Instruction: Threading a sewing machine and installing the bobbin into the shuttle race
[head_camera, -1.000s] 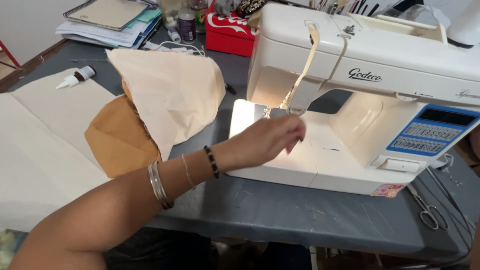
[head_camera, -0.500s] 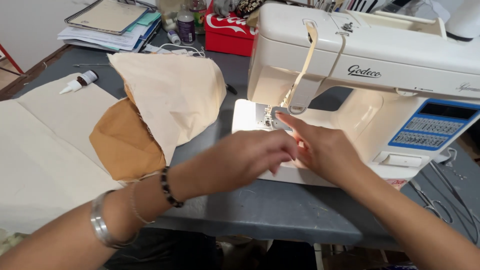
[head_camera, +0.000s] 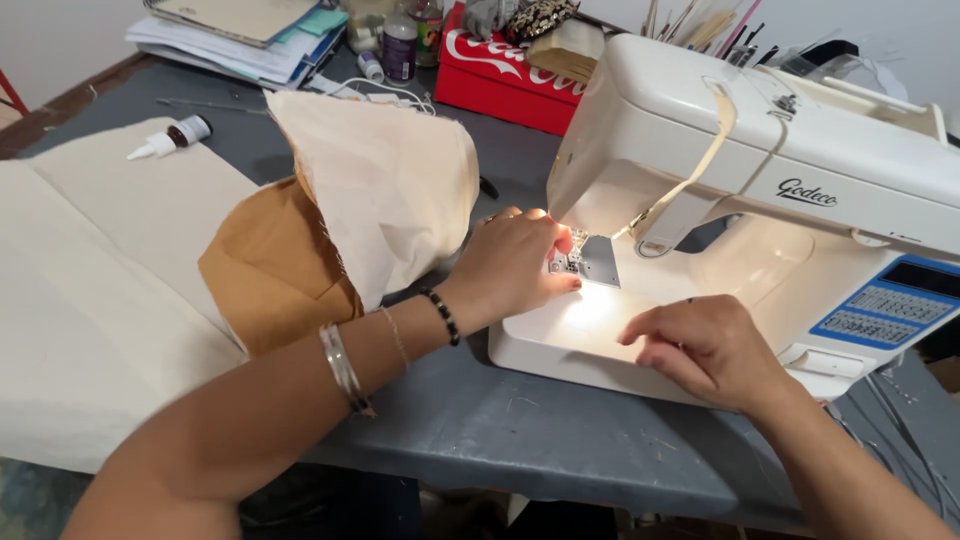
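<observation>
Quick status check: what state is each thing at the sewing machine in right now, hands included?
Sewing machine: work light on.
Needle plate: bare, no fabric under it.
Left hand: fingertips at the needle plate.
Right hand: resting flat on the machine bed.
Cream fabric: bunched up beside the machine.
Brown fabric: folded, partly under the cream fabric.

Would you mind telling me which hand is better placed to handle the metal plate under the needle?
Left, probably: the left hand has its fingertips at the metal plate, while the right hand rests apart on the sewing machine bed.
</observation>
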